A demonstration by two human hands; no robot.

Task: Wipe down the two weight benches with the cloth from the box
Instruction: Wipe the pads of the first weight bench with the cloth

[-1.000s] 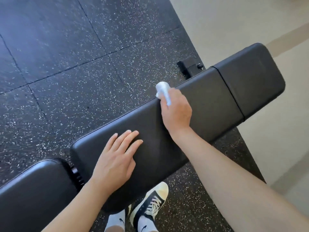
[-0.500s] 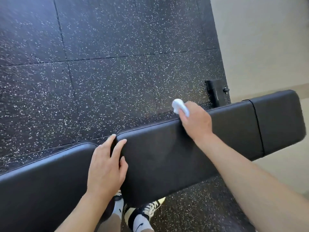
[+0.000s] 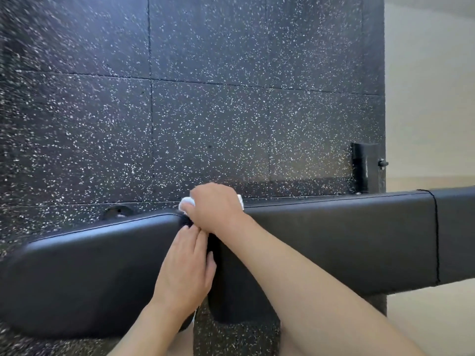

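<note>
Head view: right hand (image 3: 214, 208) fingers grip the white cloth (image 3: 185, 202) at the weight bench (image 3: 334, 235) gap; left hand (image 3: 183, 271) fingers rest flat, open.

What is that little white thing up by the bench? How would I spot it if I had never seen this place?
Find the long black padded bench lying across the speckled rubber floor. At its far edge, by the gap between two pads, the right hand is closed over a cloth. It is the only white, crumpled thing there, peeking out on either side of the hand.
</note>
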